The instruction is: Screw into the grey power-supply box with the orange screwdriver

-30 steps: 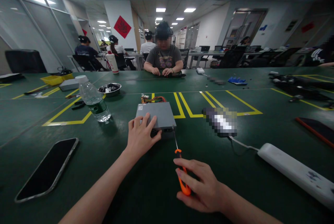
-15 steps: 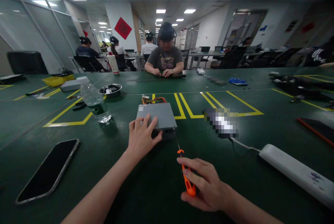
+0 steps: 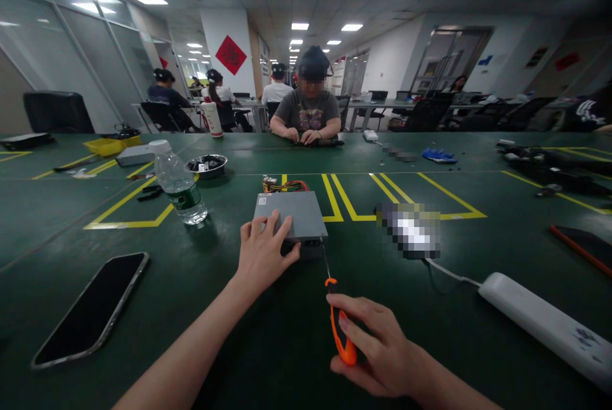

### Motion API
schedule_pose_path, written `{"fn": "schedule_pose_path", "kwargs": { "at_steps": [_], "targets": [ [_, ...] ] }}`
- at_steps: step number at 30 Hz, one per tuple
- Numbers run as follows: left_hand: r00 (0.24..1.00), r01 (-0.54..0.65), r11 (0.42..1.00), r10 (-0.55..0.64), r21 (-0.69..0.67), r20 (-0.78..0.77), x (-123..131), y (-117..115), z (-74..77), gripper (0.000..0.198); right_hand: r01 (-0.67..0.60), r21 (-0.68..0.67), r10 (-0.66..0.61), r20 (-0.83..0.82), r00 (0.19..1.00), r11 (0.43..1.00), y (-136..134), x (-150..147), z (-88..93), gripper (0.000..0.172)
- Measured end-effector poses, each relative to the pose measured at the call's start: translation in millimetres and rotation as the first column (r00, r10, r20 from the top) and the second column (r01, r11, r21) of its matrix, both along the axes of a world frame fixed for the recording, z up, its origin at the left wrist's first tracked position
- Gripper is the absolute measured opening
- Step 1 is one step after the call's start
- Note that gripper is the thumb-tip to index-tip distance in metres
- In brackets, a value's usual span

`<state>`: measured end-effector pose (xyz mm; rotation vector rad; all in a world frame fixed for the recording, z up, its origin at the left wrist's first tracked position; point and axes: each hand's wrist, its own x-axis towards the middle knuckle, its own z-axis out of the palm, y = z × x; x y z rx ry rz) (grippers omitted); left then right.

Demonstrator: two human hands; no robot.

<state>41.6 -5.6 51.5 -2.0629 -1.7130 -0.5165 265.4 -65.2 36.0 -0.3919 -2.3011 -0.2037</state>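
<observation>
A grey metal computer power supply [image 3: 306,211] lies flat on the green table, its bundle of coloured cables [image 3: 287,185] at the far side. My left hand [image 3: 266,245] steadies it, fingers spread on the top and thumb against the near side. In my right hand [image 3: 375,340] is a screwdriver [image 3: 342,335] with an orange and black handle, fingers closed round it. Its thin shaft points away from me, and the tip meets the near right corner of the power supply. Whether the tip sits in a screw is too small to tell.
A water bottle [image 3: 182,190] and a metal bowl [image 3: 206,166] of small parts stand left; a phone [image 3: 90,311] lies nearer. To the right are a blurred-out lit device [image 3: 408,231] and a white power strip [image 3: 540,314]. A person [image 3: 308,101] sits opposite, hands on the table.
The whole view has shifted slightly, so everything sits a little lower and further right. The screwdriver's handle looks turned a little in my right hand; my left hand stays on the power supply.
</observation>
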Motion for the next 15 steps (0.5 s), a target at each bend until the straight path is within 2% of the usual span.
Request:
{"fn": "schedule_pose_path", "kwargs": {
  "at_steps": [4,7,10,15],
  "targets": [
    [1.0,0.011,1.0,-0.011,-0.008,0.019,0.3,0.0,0.9,0.047,0.006,-0.057,-0.008,-0.03,1.0,0.998,-1.3,-0.3,-4.1,0.029],
    [1.0,0.014,1.0,-0.014,-0.009,0.025,0.4,0.1,1.2,0.047,-0.005,-0.1,0.01,0.042,0.999,0.995,-2.2,-1.5,-2.1,0.032],
    [1.0,0.014,1.0,-0.014,-0.009,0.025,0.3,-0.1,1.3,0.046,-0.028,-0.066,0.036,0.12,0.992,0.997,-1.3,-1.7,1.9,0.031],
    [0.999,0.016,1.0,-0.016,-0.01,0.029,0.5,-0.6,1.2,0.045,-0.012,-0.015,0.012,0.005,1.0,1.0,-0.3,0.7,0.4,0.028]
  ]
}}
